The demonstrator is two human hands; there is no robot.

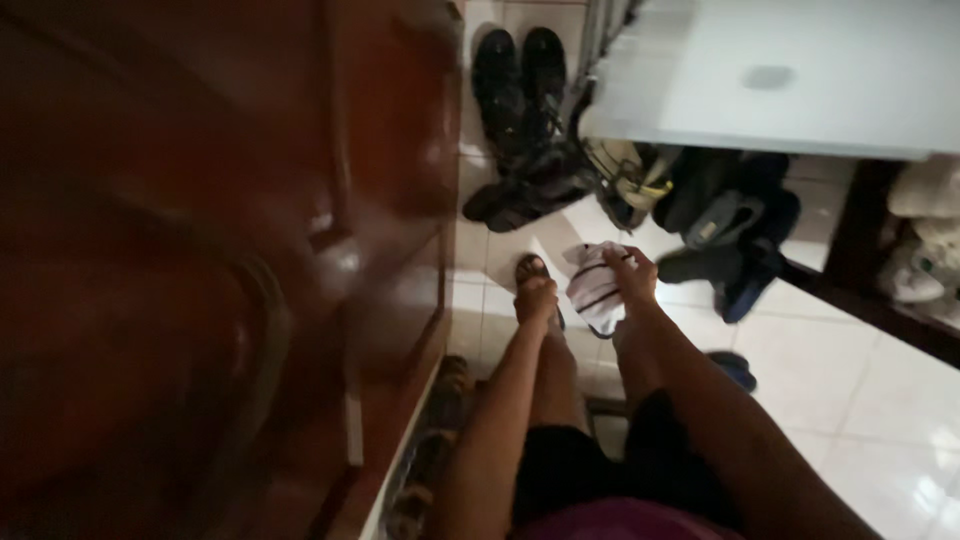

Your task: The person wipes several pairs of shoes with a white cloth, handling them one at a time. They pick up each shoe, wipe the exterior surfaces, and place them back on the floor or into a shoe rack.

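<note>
right hand (632, 275) pinches white striped cloth (595, 290) just over the feet | left hand (536, 298) hangs beside it, fingers seemingly curled on nothing | risk: loose grip drops cloth onto tiled floor (860, 390) among shoes (520, 90); bent stance beside wooden door (200, 270) could topple

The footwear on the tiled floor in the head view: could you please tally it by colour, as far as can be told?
Black boots: 2
Dark blue shoes: at least 2, heaped and blurred
Pale shoes: at least 2
Sandal on foot: 1
Total: at least 7
</note>
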